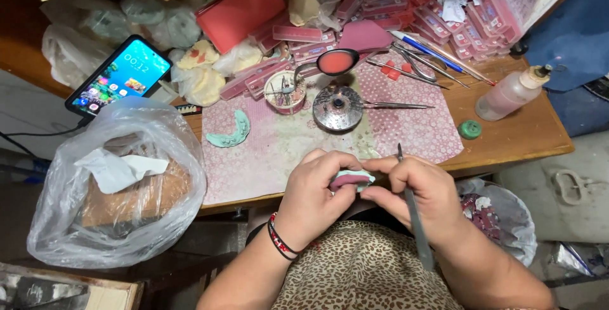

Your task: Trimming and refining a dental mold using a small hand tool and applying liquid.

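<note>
Wax-shaping in progress: left hand [314,189] is gripping the dental mould [352,179] just below the burner [338,107]; right hand [415,186] is pinching a carving tool [413,218]. Next probably needs steady tip contact.

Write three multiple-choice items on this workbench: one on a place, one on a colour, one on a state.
1. Where does the spare green dental cast lie?
A. on the patterned mat
B. in the plastic bag
C. on the phone

2. What colour is the small round cap near the bottle?
A. red
B. green
C. white

3. What is the phone screen doing?
A. dark
B. lit
C. face down

Answers: 1 A, it rests on the mat, left of the hands. 2 B, it is green against brown wood. 3 B, coloured icons glow.
</note>
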